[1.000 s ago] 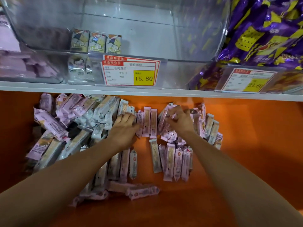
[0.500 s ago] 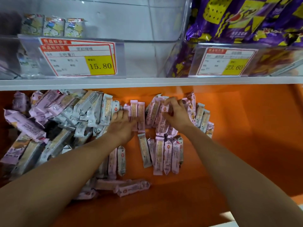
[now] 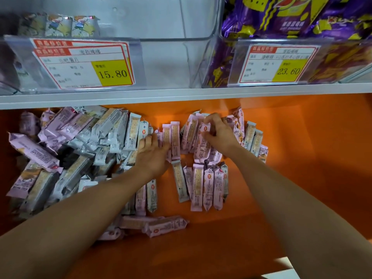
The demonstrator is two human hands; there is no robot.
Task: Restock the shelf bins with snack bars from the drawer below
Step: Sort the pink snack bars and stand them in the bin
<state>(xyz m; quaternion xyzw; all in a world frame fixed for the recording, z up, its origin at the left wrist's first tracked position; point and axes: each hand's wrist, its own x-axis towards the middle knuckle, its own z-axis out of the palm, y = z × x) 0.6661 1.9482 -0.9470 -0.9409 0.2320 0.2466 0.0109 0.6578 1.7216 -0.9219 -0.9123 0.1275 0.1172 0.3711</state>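
Several pink and silver snack bars lie scattered in the orange drawer below the white shelf. My left hand rests on the bars in the middle, fingers curled over the lower ends of upright pink bars. My right hand pinches a pink bar out of a small heap. Above, a clear shelf bin holds only a few small packs at its back left.
A second clear bin at the right is full of purple bags. Price tags reading 15.80 and 23.60 hang on the bin fronts. The white shelf edge overhangs the drawer. A big heap of bars fills the drawer's left.
The view has shifted right and closer to the bins. Both hands stay on the bars in the drawer, with my right hand's fingers closing tighter on one pink bar.
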